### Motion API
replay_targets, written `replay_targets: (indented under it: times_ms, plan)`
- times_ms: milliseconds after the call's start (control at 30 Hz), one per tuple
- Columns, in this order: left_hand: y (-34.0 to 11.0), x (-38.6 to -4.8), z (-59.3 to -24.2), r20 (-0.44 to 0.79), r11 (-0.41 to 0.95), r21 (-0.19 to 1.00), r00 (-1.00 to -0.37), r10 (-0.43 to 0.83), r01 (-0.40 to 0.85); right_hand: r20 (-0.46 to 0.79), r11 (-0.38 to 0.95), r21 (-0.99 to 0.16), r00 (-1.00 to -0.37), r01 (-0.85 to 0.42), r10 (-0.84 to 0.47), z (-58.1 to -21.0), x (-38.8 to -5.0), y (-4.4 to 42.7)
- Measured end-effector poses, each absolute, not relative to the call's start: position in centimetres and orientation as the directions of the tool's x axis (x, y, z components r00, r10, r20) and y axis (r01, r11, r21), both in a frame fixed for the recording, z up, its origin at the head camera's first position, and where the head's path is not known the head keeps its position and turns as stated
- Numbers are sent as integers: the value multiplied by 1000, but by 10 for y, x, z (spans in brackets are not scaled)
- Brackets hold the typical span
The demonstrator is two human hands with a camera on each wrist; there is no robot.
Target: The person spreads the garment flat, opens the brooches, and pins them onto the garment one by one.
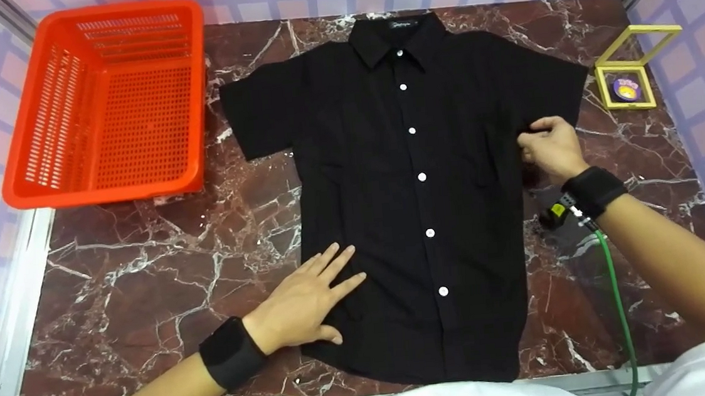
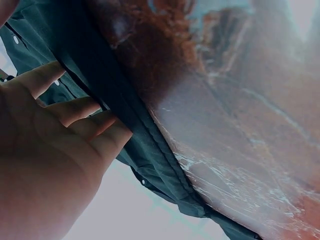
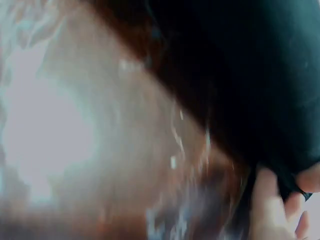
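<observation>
i have the black shirt [image 1: 370,178] laid out front up in the middle of the marbled table [image 1: 146,290], collar [image 1: 372,42] at the far side, hem [image 1: 404,370] at the near side, with white buttons [image 1: 422,177] running down the front. my left hand [image 1: 301,306] rests palm down on the near left part of the shirt, its fingers [image 1: 348,284] spread apart. my right hand [image 1: 553,147] is at the shirt's right edge, just below the right-side sleeve [image 1: 544,76], clamped on the cloth in a pinch; my right wrist view is blurred, but i can make out dark fabric at the fingers there.

the red basket [image 1: 201,96] stands at the far left, apart from the shirt. at the far right, just beside the sleeve, i see a yellow frame [image 1: 631,105] tilted open, with a purple disc [image 1: 626,89] in its lower half. a black band [image 1: 232,353] wraps each wrist, and a green cable [image 1: 614,290] runs from the right one toward the near edge.
</observation>
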State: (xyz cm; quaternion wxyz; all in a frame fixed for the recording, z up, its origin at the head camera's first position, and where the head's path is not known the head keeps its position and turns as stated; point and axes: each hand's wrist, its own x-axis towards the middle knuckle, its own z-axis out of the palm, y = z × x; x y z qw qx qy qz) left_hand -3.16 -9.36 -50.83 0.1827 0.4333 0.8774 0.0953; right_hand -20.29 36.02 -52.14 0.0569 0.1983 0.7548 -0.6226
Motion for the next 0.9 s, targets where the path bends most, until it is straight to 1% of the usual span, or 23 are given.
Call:
replay_targets:
  times_ms: [67,100,167,233,300,400,467,533,600,667,800,900]
  plan:
    - [-94,-31,-509,-243,611,325,-561,791,721,-350,43,-929,-909,368,228,-520,-203,365]
    - [-95,-31,-509,-242,613,327,-563,790,719,-352,24,-930,-908,367,225,-520,-202,368]
    - [-95,-30,-509,-244,616,330,-566,788,715,-358,20,-928,-906,371,227,-520,-201,374]
    - [-95,-30,-508,-240,614,334,-565,789,715,-357,53,-924,-904,378,234,-519,-198,380]
    - [-94,-31,-508,-233,609,340,-563,793,717,-378,54,-916,-900,398,218,-517,-194,386]
    - [-94,-31,-508,-227,603,350,-560,797,717,-461,-30,-887,-881,460,107,-514,-189,395]
    - [-93,-31,-508,-229,603,356,-558,797,714,-536,-95,-840,-844,534,-10,-511,-185,401]
    - [-93,-31,-508,-232,604,360,-559,796,711,-590,-101,-791,-796,603,-131,-509,-183,407]
    - [-93,-31,-508,-236,606,360,-559,795,710,-628,-52,-757,-748,651,-217,-508,-181,411]
    - [-93,-31,-508,-239,607,356,-559,794,711,-654,49,-742,-705,669,-276,-508,-179,416]
    - [-93,-31,-509,-234,606,343,-560,795,717,-672,251,-738,-649,627,-356,-508,-173,422]
    - [-93,-31,-508,-230,607,334,-563,794,721,-672,346,-740,-612,577,-417,-509,-170,425]
